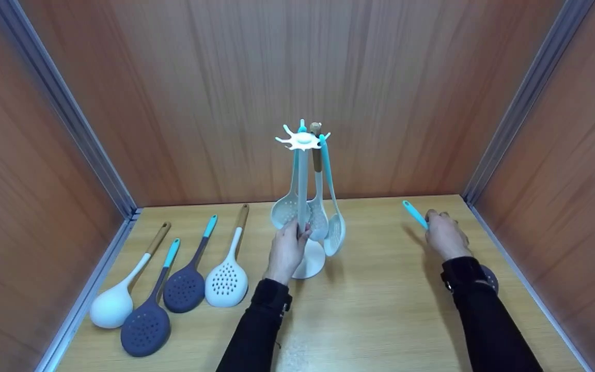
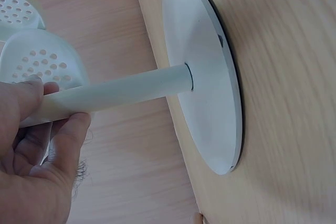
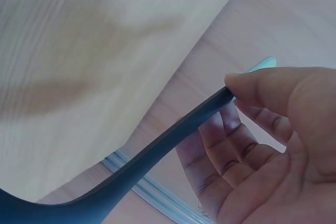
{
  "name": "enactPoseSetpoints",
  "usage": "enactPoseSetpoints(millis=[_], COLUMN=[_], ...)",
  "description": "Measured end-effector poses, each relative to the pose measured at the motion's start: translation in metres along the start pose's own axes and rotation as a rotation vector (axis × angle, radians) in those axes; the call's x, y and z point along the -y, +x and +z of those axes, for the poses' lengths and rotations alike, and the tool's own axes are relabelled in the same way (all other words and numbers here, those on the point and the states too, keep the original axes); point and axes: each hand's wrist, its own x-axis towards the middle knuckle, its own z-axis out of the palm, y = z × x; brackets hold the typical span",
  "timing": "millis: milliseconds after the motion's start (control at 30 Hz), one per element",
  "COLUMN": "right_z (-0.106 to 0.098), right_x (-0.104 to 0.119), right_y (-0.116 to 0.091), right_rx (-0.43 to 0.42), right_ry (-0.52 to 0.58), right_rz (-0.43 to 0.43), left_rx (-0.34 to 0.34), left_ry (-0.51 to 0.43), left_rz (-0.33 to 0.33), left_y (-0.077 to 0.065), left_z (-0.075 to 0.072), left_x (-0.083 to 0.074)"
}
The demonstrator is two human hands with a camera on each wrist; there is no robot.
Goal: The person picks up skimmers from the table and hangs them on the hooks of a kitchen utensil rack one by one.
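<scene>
A white utensil rack point(image 1: 303, 175) with a ring of hooks stands near the back wall. My left hand point(image 1: 286, 253) grips its pole low down, thumb and fingers around it, above the round base point(image 2: 205, 82). Three pale utensils hang from the rack, among them a perforated skimmer point(image 1: 283, 211) and a wooden-handled utensil point(image 1: 318, 219). At the right, my right hand point(image 1: 447, 236) pinches a dark skimmer point(image 3: 157, 148) near its turquoise handle end point(image 1: 414, 213). The skimmer's perforated head point(image 1: 491, 279) shows partly behind my wrist and is mostly hidden.
On the table's left side lie a white ladle point(image 1: 111, 306) with a wooden handle, two dark skimmers point(image 1: 145, 328) with turquoise handles, and a white skimmer point(image 1: 226, 283). Wooden panels point(image 1: 215, 93) with grey metal edging point(image 1: 525, 93) enclose the table at the back and sides.
</scene>
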Motion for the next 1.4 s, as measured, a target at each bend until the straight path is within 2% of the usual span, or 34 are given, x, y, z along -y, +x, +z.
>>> enactPoseSetpoints(millis=[233,700,767,1000,1267,1400], right_z=[-0.005,-0.015,-0.016,-0.021,-0.028,-0.030], right_x=[0.010,0.035,0.038,0.050,0.063,0.069], right_y=[-0.003,-0.009,-0.010,-0.019,-0.024,-0.027], right_rx=[-0.075,-0.212,-0.243,-0.329,-0.386,-0.414], right_ry=[0.001,0.010,0.018,0.043,0.046,0.062], right_rz=[-0.051,-0.155,-0.175,-0.261,-0.301,-0.321], left_rx=[0.014,0.027,0.024,-0.027,0.008,0.017], left_ry=[-0.024,-0.025,-0.021,0.006,-0.010,-0.005], left_rz=[-0.038,-0.055,-0.045,0.069,-0.007,-0.021], left_y=[0.001,0.002,0.001,0.000,0.001,0.002], left_z=[0.000,-0.001,-0.001,0.001,0.000,0.000], left_x=[-0.002,-0.003,-0.002,0.001,0.000,0.000])
